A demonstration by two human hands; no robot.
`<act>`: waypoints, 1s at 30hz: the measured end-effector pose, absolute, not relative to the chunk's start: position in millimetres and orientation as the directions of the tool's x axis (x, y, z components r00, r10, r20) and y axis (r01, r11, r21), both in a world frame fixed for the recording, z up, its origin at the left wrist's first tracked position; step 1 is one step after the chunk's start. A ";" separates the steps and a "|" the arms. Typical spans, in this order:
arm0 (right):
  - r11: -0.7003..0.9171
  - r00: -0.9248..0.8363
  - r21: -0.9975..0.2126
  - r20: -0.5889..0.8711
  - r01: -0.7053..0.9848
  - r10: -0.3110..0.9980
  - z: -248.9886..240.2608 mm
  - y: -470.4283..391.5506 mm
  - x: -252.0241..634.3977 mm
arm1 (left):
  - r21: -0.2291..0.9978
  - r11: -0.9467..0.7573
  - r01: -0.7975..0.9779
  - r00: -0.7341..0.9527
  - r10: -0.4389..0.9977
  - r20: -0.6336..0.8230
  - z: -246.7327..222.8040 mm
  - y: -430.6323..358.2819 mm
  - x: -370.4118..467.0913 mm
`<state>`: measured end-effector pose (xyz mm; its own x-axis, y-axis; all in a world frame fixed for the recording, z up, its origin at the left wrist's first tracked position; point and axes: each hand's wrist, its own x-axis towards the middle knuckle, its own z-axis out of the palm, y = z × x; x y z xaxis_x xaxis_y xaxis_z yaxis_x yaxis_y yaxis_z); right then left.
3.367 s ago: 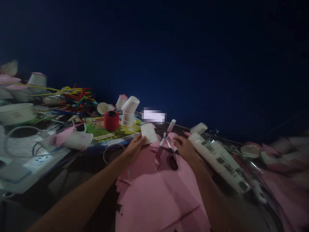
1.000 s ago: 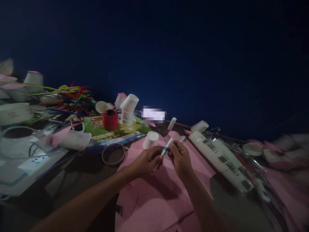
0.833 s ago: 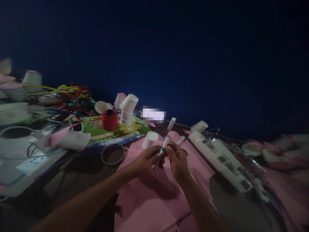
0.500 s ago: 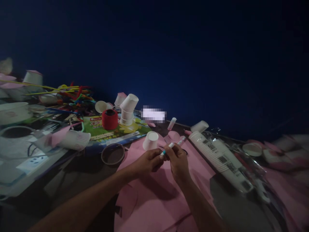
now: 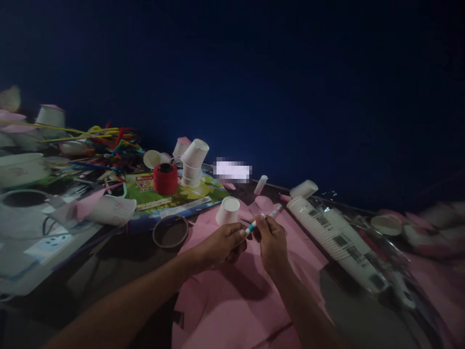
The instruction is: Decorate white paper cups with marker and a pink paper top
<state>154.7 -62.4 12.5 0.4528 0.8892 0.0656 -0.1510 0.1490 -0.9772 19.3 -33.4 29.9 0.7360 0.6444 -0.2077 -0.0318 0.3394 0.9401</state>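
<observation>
Hand status: L hand is closed on the lower part of the pen, thumb near the teal band. R hand pinches at the upper end w/ fingertips. Both hands are in use; neither is released. Pen is held at a slant btwn them, above the pink paper. Cap status: cannot tell, as R fingers cover that end.

Change: pen now lies at a flatter angle than in the prev. views, where it points up more steeply. The cup, in L hand a few secs ago, now stands inverted on the paper, just beyond L hand. Effect (judged): L hand is free of the cup, so both hands can work on the pen. No mark on the cup can be made out.

Adj. items: scissors are partly hidden behind the hands, w/ only blade parts visible. A 2nd pen lies just past R hand. Pink disc is beyond the hands; glue stick is upright but tilted, farther back. Ring is L of the paper. Red spool and stacked cups sit on the green packet. Bagged cups lie on the R side.
</observation>
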 end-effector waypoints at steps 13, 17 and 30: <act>0.140 0.407 -0.978 0.065 -0.156 0.911 7.1 -59.6 155.3 | 0.825 0.566 -0.008 0.887 0.385 -0.255 19.6 -17.2 11.7; 0.130 0.448 -0.968 0.217 0.216 0.867 6.4 -63.1 157.4 | 0.976 0.215 -0.039 0.736 0.667 -0.117 16.4 -24.1 19.0; 0.126 0.507 -0.985 0.167 0.114 0.846 7.5 -59.1 172.5 | 0.981 0.140 0.137 0.673 0.714 -0.196 24.8 -38.0 22.5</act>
